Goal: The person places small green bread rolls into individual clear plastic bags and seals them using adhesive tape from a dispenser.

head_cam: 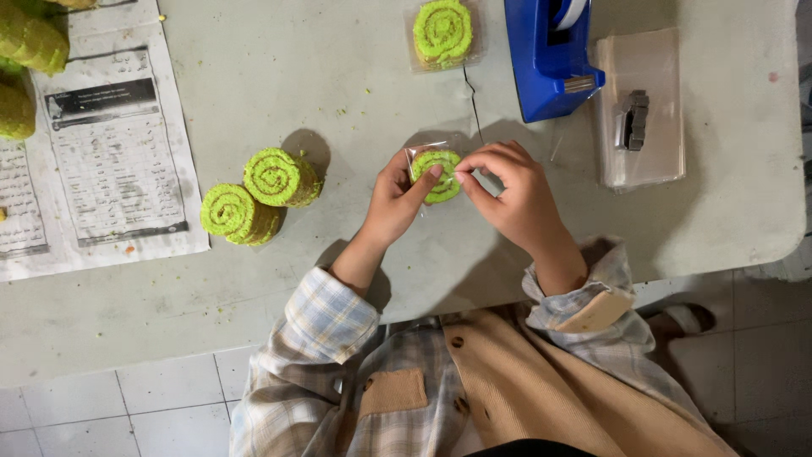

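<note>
Both hands, left hand and right hand, pinch a bagged green roll over the desk, fingers closed on its wrapper, probably mid-sealing, needing tape from the blue dispenser far right.

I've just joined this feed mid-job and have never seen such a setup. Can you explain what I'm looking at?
There is one picture, from a camera on a person's head, looking down at their own bare hands over a grey table. The left hand and right hand together hold a green spiral roll slice in a clear wrapper. Two unwrapped slices lie to the left beside a newspaper. A wrapped slice, a blue tape dispenser and a stack of clear bags lie beyond the hands.
</note>
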